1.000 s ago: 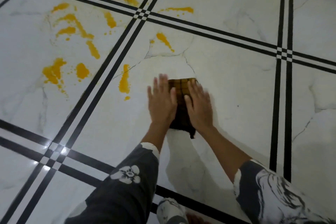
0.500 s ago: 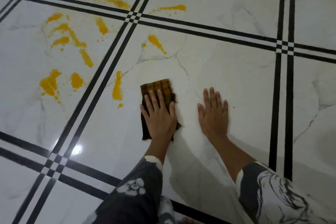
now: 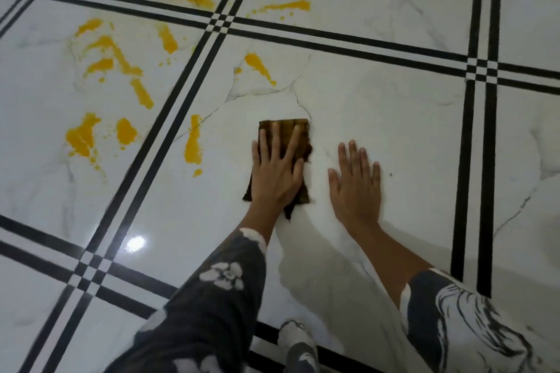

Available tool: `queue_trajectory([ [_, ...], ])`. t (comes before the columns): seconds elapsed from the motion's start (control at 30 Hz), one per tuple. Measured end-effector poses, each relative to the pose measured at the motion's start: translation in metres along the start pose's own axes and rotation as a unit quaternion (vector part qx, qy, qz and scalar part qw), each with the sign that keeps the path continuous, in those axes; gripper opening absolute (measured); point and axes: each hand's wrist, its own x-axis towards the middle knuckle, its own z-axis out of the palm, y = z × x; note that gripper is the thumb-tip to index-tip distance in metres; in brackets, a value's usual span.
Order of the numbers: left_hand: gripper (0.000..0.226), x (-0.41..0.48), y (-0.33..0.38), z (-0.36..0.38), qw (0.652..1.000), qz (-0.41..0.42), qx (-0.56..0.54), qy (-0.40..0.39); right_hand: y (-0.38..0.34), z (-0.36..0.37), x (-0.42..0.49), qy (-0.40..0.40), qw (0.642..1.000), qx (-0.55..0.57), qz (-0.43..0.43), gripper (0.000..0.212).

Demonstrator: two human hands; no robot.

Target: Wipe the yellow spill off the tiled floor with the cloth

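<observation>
A dark brown checked cloth (image 3: 303, 130), folded, lies flat on the white marble-look tile. My left hand (image 3: 277, 169) presses flat on top of it with fingers spread. My right hand (image 3: 356, 182) rests palm-down on the bare tile just right of the cloth, apart from it. The yellow spill shows as several streaks and blobs: the nearest streak (image 3: 193, 145) is a hand's width left of the cloth, a small one (image 3: 257, 65) lies beyond it, and a larger cluster (image 3: 106, 100) spreads across the tile at left.
Black double grout stripes (image 3: 169, 118) cross the floor between the cloth and the left-hand spill cluster. More yellow streaks (image 3: 281, 6) lie on the far tiles. My patterned sleeves and a knee (image 3: 298, 345) fill the bottom edge. A light glare (image 3: 135, 244) sits lower left.
Both hands were on the cloth a second ago. The right hand came off onto bare tile. The left hand slid the cloth toward the spill, then back toward the right hand.
</observation>
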Motion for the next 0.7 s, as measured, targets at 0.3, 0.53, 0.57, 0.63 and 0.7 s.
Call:
queue_trajectory([
  [0.3,0.056,-0.026,-0.042,0.001,0.997,0.074,-0.023,0.011,-0.001,-0.004,0.000,-0.014,1.000,0.009,0.016,0.059],
  [0.53,0.063,0.043,0.011,-0.004,0.999,0.018,-0.030,0.001,-0.010,-0.011,0.034,-0.029,0.999,0.038,0.016,0.058],
  [0.57,0.064,0.044,0.019,-0.003,0.997,0.069,-0.025,-0.008,-0.010,-0.012,0.045,-0.038,0.998,0.038,0.022,0.056],
  [0.63,0.060,0.058,0.016,-0.004,0.991,0.129,-0.023,-0.011,-0.010,-0.015,0.067,-0.047,0.998,0.029,0.022,0.054],
  [0.7,0.054,0.089,-0.007,-0.008,0.994,0.104,-0.029,-0.004,-0.014,-0.013,0.088,-0.049,0.998,0.026,0.012,0.053],
])
